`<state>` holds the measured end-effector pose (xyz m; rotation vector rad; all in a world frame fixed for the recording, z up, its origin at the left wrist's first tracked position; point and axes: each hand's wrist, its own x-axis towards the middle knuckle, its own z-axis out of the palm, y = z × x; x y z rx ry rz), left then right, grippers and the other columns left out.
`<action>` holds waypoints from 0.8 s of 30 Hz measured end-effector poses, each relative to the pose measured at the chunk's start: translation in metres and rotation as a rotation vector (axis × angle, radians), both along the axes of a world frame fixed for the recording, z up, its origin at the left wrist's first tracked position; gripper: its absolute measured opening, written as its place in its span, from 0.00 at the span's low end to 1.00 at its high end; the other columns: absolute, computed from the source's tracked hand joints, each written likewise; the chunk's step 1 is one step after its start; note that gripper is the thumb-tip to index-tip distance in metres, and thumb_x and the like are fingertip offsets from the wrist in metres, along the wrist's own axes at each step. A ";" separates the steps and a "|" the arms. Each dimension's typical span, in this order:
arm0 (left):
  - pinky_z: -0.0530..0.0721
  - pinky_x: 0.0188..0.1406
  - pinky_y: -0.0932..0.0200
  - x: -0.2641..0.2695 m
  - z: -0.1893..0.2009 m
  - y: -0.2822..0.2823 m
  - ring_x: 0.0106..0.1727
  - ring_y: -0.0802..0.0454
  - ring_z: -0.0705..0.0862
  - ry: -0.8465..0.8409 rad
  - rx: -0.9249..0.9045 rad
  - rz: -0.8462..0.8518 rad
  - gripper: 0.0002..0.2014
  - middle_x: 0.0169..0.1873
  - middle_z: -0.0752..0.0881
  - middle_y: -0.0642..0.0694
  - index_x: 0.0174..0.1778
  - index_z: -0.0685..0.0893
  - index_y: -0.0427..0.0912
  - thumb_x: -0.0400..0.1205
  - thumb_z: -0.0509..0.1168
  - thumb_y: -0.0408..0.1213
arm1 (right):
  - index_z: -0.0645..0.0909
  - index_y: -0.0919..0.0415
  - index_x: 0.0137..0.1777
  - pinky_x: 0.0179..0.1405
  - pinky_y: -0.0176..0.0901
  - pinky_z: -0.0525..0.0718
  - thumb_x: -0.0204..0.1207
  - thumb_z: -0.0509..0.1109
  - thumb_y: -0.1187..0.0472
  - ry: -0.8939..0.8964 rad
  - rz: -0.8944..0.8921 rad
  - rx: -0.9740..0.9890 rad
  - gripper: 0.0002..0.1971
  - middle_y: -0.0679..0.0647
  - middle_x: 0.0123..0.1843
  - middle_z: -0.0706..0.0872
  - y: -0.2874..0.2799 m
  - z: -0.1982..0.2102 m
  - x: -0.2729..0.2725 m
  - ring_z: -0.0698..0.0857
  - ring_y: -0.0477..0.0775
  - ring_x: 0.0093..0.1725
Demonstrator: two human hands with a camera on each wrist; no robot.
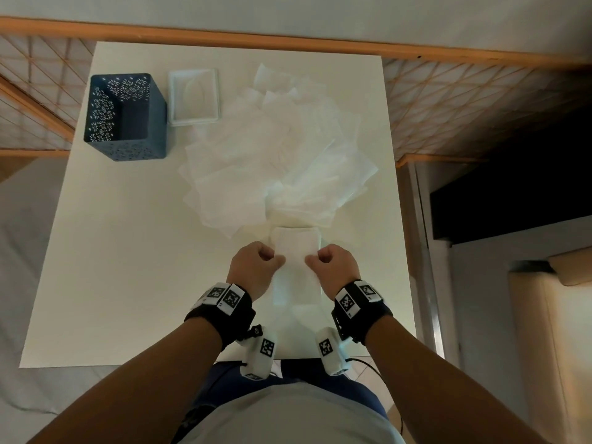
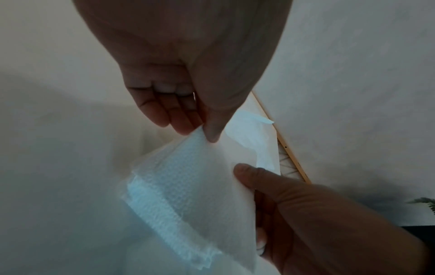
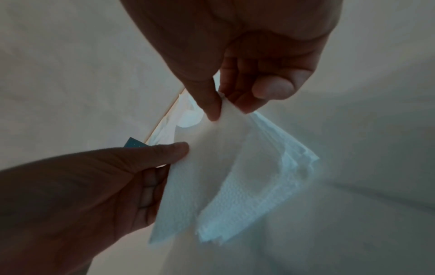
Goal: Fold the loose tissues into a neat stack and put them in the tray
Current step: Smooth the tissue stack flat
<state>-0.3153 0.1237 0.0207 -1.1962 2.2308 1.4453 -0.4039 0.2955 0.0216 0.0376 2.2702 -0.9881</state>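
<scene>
Both hands hold one folded tissue [image 1: 295, 251] above the near part of the desk [image 1: 128, 251]. The left hand [image 1: 253, 267] pinches its left edge between thumb and curled fingers; the right hand [image 1: 336, 267] pinches the right edge the same way. The wrist views show several layered plies hanging below the grip. Beyond it, the loose tissues [image 1: 278, 149] lie spread in an overlapping heap. The white tray [image 1: 194, 97] stands at the far side, just beside a blue perforated bin [image 1: 125, 116].
</scene>
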 end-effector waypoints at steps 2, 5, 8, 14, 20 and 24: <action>0.79 0.39 0.57 0.001 -0.004 0.001 0.41 0.52 0.86 -0.027 -0.030 0.012 0.11 0.39 0.89 0.52 0.43 0.85 0.49 0.79 0.79 0.48 | 0.81 0.54 0.46 0.39 0.44 0.79 0.79 0.76 0.48 0.013 0.034 0.059 0.11 0.47 0.42 0.87 -0.003 -0.004 -0.002 0.84 0.51 0.41; 0.78 0.41 0.57 0.000 -0.009 0.000 0.44 0.54 0.85 -0.065 -0.076 -0.008 0.10 0.41 0.88 0.53 0.44 0.84 0.50 0.81 0.77 0.49 | 0.80 0.53 0.45 0.37 0.44 0.77 0.80 0.75 0.47 0.001 0.067 0.125 0.12 0.49 0.41 0.86 -0.006 -0.008 -0.003 0.84 0.52 0.41; 0.76 0.37 0.58 -0.003 -0.012 -0.001 0.43 0.53 0.84 -0.104 -0.103 -0.019 0.10 0.41 0.88 0.52 0.43 0.83 0.49 0.82 0.76 0.48 | 0.78 0.52 0.44 0.33 0.44 0.75 0.80 0.74 0.47 -0.006 0.088 0.175 0.12 0.49 0.41 0.85 -0.008 -0.009 -0.002 0.82 0.50 0.38; 0.71 0.30 0.58 -0.005 -0.013 -0.005 0.37 0.52 0.81 -0.183 -0.119 -0.040 0.15 0.37 0.84 0.50 0.38 0.78 0.49 0.81 0.76 0.49 | 0.77 0.52 0.43 0.32 0.45 0.75 0.79 0.73 0.44 -0.036 0.109 0.230 0.14 0.50 0.41 0.86 -0.013 -0.007 -0.001 0.82 0.51 0.37; 0.70 0.29 0.57 -0.005 -0.009 -0.010 0.33 0.52 0.77 -0.206 -0.058 -0.041 0.20 0.34 0.80 0.51 0.35 0.74 0.49 0.81 0.77 0.52 | 0.76 0.53 0.40 0.34 0.45 0.78 0.77 0.76 0.40 -0.057 0.103 0.231 0.19 0.49 0.37 0.84 -0.010 -0.005 -0.003 0.81 0.52 0.35; 0.71 0.31 0.58 -0.002 -0.001 -0.014 0.35 0.53 0.79 -0.174 -0.029 -0.042 0.18 0.35 0.82 0.51 0.37 0.76 0.48 0.82 0.75 0.52 | 0.76 0.53 0.41 0.33 0.45 0.76 0.74 0.76 0.37 -0.007 0.097 0.227 0.21 0.48 0.36 0.82 -0.012 0.012 -0.009 0.80 0.51 0.34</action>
